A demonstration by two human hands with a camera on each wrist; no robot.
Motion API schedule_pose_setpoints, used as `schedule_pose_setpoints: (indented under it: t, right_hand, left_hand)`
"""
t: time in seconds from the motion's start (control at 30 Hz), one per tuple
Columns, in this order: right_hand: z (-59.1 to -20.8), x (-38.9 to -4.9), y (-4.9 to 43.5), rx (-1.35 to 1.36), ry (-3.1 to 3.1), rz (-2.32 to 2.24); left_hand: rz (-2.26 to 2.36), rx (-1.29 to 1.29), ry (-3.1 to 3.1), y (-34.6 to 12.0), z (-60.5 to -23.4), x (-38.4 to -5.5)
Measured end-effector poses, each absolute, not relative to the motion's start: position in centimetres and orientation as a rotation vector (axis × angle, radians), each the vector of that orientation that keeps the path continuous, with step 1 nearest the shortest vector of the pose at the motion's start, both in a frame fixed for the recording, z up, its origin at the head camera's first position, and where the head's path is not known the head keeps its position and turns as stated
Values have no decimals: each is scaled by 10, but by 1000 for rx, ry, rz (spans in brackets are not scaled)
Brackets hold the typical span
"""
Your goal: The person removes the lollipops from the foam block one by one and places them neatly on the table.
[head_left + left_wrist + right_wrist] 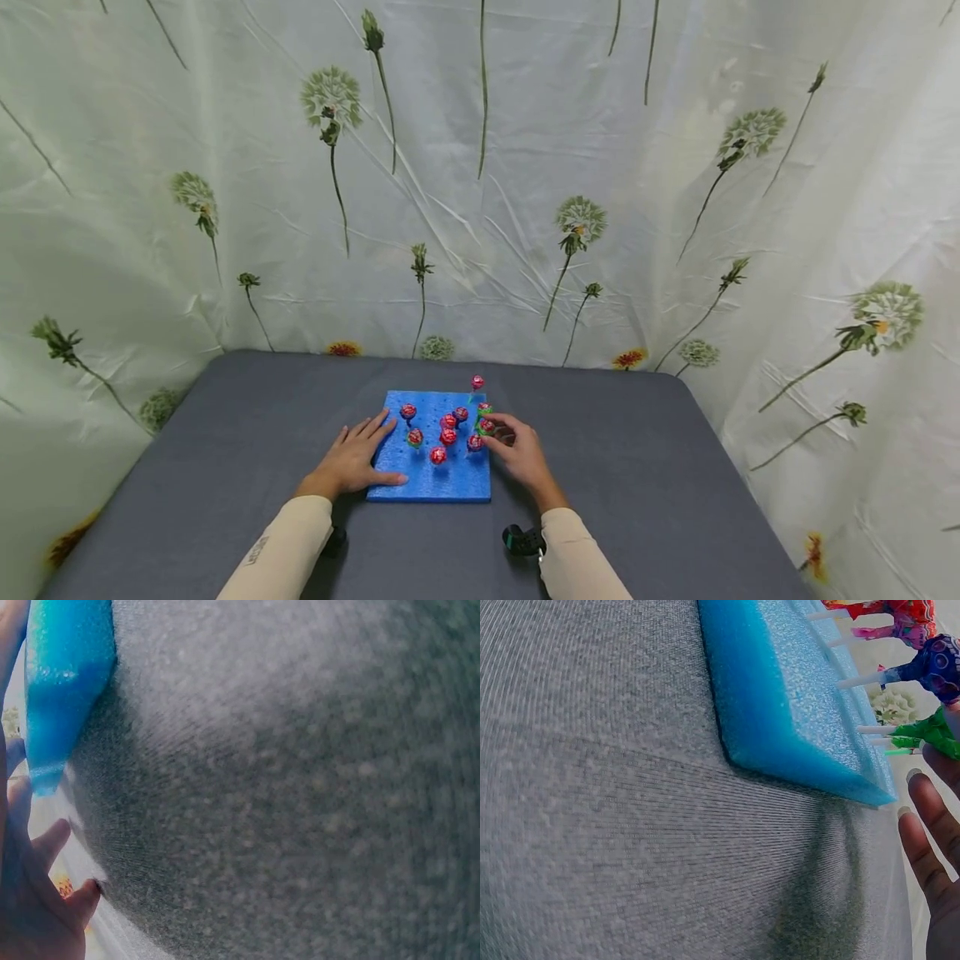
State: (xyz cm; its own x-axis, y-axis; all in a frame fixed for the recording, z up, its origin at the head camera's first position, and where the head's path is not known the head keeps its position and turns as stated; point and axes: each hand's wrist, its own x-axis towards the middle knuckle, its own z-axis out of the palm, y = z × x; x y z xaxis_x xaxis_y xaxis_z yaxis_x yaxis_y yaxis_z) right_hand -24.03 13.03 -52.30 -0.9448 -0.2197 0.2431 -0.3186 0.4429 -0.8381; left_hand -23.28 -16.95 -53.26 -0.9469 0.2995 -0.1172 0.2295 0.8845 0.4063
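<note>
A blue foam board (461,487) lies flat on the table, with several wrapped lollipops standing in it on white sticks. My left hand (352,461) rests spread along the board's left side, thumb on its front left part. In the left wrist view, fingers (52,844) stretch past the foam edge (64,712). At the right edge, my right hand (527,457) pinches a green-wrapped lollipop (486,427) between thumb and index finger. The right wrist view shows that green wrapper (934,733) by the fingertips, its stick at the foam. A dark blue lollipop (937,669) stands close beside it.
Grey cloth covers the table (637,483). Behind it hangs a pale curtain (480,208) printed with dandelions. One lollipop (477,382) stands at the board's far right corner, and others (438,456) cluster near the middle. Dark wrist devices (521,540) sit below both wrists.
</note>
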Motion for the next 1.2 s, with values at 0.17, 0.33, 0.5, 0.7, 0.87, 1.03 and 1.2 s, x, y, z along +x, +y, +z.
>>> schedule_pose_setpoints:
  t: [0.17,0.33,0.5,0.7,0.87,1.03,1.2]
  right_hand:
    - [-523,-241,127,466,-2574,1535]
    - [-521,-243,126,447,-2557,1560]
    - [-520,-244,127,433,-2549,1556]
    - [-521,-243,126,430,-2550,1554]
    - [-521,-244,125,439,-2537,1548]
    - [-521,-246,125,458,-2520,1536]
    - [-520,-245,126,493,-2504,1528]
  left_hand:
    - [601,395,2904,-172,-533,-235]
    - [589,392,2919,-172,-533,-236]
    - [581,389,2925,-171,-532,-236]
    - [580,387,2918,-172,-533,-235]
    - [583,353,2920,-173,-532,-234]
    - [589,335,2908,-172,-529,-233]
    - [599,346,2901,-171,-529,-229]
